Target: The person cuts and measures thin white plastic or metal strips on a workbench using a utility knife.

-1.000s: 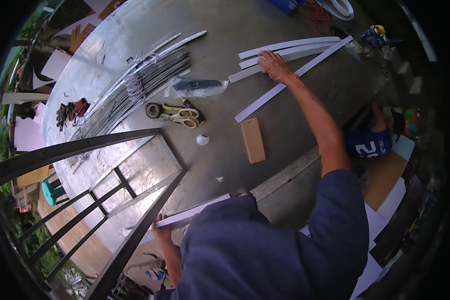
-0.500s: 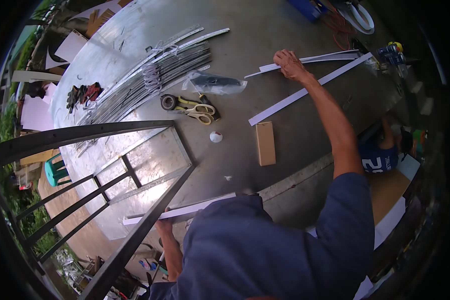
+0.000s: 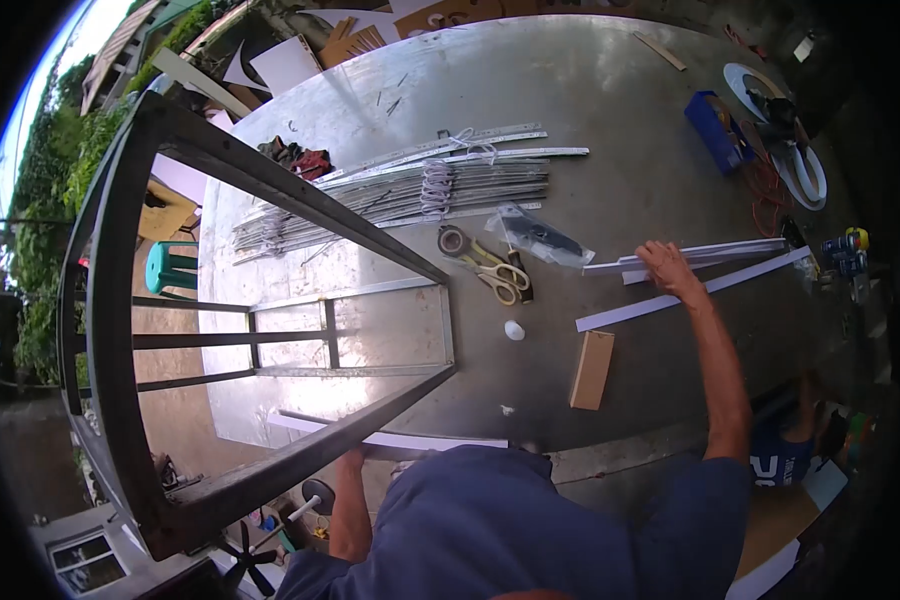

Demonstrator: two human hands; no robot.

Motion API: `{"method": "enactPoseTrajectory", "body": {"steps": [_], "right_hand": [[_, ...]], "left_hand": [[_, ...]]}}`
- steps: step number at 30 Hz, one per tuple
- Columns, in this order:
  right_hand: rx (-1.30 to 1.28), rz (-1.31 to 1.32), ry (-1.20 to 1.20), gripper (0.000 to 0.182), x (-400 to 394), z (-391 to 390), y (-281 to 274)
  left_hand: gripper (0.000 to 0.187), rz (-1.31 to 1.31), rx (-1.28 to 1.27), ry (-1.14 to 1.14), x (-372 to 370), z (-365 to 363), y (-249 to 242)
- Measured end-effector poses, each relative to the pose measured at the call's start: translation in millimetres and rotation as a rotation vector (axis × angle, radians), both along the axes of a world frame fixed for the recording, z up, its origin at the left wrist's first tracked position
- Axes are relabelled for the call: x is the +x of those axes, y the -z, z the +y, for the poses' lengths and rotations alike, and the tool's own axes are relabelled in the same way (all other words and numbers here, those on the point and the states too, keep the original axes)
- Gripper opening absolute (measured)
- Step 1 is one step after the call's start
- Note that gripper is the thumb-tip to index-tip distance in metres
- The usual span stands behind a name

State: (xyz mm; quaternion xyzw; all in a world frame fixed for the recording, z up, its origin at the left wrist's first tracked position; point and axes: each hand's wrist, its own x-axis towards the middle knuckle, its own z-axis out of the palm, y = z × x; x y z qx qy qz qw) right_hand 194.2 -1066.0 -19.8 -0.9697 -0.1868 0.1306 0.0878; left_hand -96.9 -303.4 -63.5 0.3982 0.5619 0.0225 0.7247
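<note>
My right hand (image 3: 667, 270) is closed over a small stack of narrow white strips (image 3: 735, 252) lying on the metal table, their left ends uneven. Just nearer to me, a separate white strip (image 3: 695, 290) lies at a slant. My left hand (image 3: 350, 459) is low at the near table edge, beside another long white strip (image 3: 435, 441). Its fingers are hidden behind that strip and the dark metal frame (image 3: 300, 455). A brown cardboard box (image 3: 592, 370) and a small white round object (image 3: 514, 330) lie between my hands.
Scissors (image 3: 505, 283), a tape roll (image 3: 453, 240) and a plastic-wrapped dark item (image 3: 540, 235) lie mid-table (image 3: 630, 130). Behind them are tied metal strips (image 3: 370, 195). The frame rises on the left. A blue box (image 3: 715, 130) stands far right; a person (image 3: 782, 450) is at lower right.
My view has turned, so the table sits lower and further right. My right hand stays on the strips, whose left ends now line up differently. My left hand's fingers have become hidden.
</note>
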Motion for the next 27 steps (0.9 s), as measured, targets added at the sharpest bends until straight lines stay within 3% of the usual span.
{"method": "enactPoseTrajectory", "body": {"steps": [3,7,9,11,13,17,20,22,27], "right_hand": [[0.011,-0.067,-0.002,0.055,-12.9,-2.7,3.1],[-0.006,-0.006,-0.014,0.035,-2.2,-6.2,10.5],[0.004,-0.004,-0.003,0.017,1.7,-7.0,4.3],[0.054,-0.051,0.047,0.017,5.1,3.1,-3.7],[0.111,-0.06,0.074,0.025,2.4,18.7,-21.7],[0.188,-0.043,0.05,0.049,6.9,46.1,-56.6],[0.329,-0.215,0.027,0.047,10.8,50.2,-53.8],[0.319,-0.233,0.04,0.044,16.4,56.7,-61.9],[0.168,-0.179,0.062,0.051,21.8,61.5,-55.6]], "left_hand": [[0.028,-0.217,0.154,0.1,-17.9,39.2,53.6],[0.032,-0.171,0.298,0.155,-23.4,26.2,59.8],[0.032,-0.163,0.079,-0.015,-20.2,23.9,49.0],[0.033,-0.153,0.025,-0.045,-12.4,15.8,32.7],[0.038,-0.254,-0.106,0.018,-11.7,14.0,22.9],[0.035,-0.231,-0.107,-0.031,-5.9,7.9,17.3],[0.037,-0.275,-0.14,0.059,-12.3,13.6,17.1],[0.04,-0.316,-0.142,0.095,-17.0,26.2,34.9],[0.041,-0.229,-0.043,0.147,-11.6,14.5,14.9]]}}
